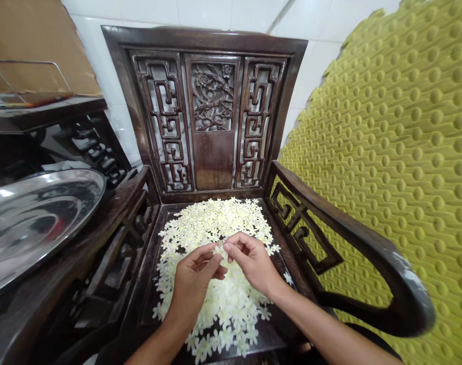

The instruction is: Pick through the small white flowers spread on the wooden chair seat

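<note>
A heap of small white and pale yellow flowers [215, 218] covers much of the dark wooden chair seat [278, 324]. Above the middle of the heap, my left hand [196, 276] pinches a small white flower [220, 250] between thumb and forefinger. Close on its right, my right hand [249, 258] has thumb and fingertips pressed together at the same flower's edge. The fingertips of both hands nearly meet there. Part of the heap is hidden behind my hands and forearms.
The carved chair back [215, 159] rises behind the flowers, with armrests on both sides [352, 228]. A shiny round metal tray [74, 203] lies at the left. A yellow-green bumpy mat [405, 167] fills the right side. Cardboard [36, 45] stands at the upper left.
</note>
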### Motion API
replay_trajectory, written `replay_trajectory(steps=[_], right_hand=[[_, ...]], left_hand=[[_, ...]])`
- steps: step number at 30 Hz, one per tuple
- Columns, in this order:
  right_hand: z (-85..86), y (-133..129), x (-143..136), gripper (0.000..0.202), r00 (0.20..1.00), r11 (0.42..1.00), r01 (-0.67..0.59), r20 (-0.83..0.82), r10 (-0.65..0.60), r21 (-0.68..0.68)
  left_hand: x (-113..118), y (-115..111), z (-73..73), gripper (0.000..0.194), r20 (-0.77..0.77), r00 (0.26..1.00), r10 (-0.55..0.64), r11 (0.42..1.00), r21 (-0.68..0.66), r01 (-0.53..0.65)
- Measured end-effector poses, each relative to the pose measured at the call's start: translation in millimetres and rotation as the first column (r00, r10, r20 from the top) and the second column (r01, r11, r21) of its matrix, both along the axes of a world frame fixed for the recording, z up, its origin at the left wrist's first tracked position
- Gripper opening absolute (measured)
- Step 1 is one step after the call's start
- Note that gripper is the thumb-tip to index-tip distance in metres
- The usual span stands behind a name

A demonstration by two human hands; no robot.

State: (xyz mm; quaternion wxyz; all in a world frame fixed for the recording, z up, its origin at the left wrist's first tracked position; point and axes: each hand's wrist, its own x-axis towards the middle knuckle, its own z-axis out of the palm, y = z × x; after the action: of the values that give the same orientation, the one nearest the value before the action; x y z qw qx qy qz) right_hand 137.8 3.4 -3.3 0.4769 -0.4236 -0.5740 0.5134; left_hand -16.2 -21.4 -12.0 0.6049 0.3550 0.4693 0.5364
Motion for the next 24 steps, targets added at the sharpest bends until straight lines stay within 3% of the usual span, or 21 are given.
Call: replay_trajectory(steps=[4, 10, 13, 16, 19, 24], right_hand=[[3.0, 2, 0, 0.037, 0.996, 0.997, -0.013, -0.084, 0.007, -0.075], [-3.4, -3, -8, 0.031, 0.965, 0.960, -0.129, -0.256, 0.064, -0.249], [-5.1, -9, -9, 0.026, 0.984, 0.980, -0.137, -0.131, 0.118, -0.144], [-1.7, -13, -7, 0.020, 0.988, 0.995, -0.063, 0.148, 0.051, 0.079], [3.1, -14, -3, 0.030, 0.934, 0.963, -0.042, 0.352, -0.056, 0.267], [3.6, -11, -1, 0.031, 0.835, 0.918, -0.122, 0.539, -0.111, 0.378]], left_hand=[[-1, 1, 5.1, 0.027, -0.039, 0.999, 0.016, 0.999, 0.043, -0.014], [-3, 4, 2.3, 0.020, -0.093, 0.995, 0.030, 0.995, 0.097, -0.021], [-4, 4, -1.0, 0.018, -0.105, 0.993, 0.053, 0.988, 0.150, -0.037], [-3, 1, -0.8, 0.019, -0.074, 0.997, -0.004, 0.995, 0.101, 0.011], [0, -2, 3.0, 0.019, -0.043, 0.995, -0.091, 0.994, 0.059, 0.094], [0, -3, 8.4, 0.019, 0.006, 0.985, -0.170, 0.985, -0.003, 0.170]])
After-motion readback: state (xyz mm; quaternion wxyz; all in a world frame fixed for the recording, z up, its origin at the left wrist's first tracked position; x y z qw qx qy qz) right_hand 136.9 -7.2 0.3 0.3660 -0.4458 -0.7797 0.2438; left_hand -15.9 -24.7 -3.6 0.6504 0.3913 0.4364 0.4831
